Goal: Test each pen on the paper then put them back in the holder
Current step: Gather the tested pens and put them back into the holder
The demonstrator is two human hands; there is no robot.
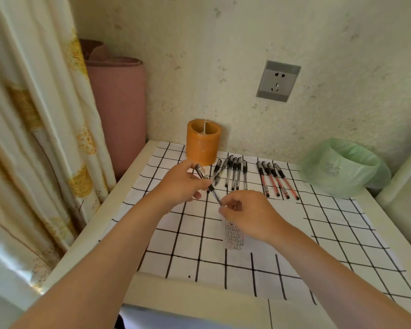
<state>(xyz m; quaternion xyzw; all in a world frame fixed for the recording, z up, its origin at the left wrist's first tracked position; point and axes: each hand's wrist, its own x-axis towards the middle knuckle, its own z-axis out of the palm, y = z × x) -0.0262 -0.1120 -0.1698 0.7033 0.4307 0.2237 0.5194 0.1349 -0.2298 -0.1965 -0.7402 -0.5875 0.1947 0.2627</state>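
Note:
My left hand (179, 186) grips a black pen (212, 189) by its barrel, above the table. My right hand (244, 212) pinches the pen's lower tip end with thumb and fingers. Whether a cap sits there I cannot tell. Under my right hand lies a small slip of paper (235, 238) covered in scribbles. An orange cylindrical holder (203, 143) stands at the back of the table by the wall and looks empty. To its right lie several black pens (234, 172) in a row, and further right several red pens (277, 180).
A white cloth with a black grid (318, 233) covers the table. A bowl wrapped in green plastic (344, 167) sits at the back right. A wall socket (278, 80) is above. A pink roll (119, 103) and curtain (33, 138) stand to the left.

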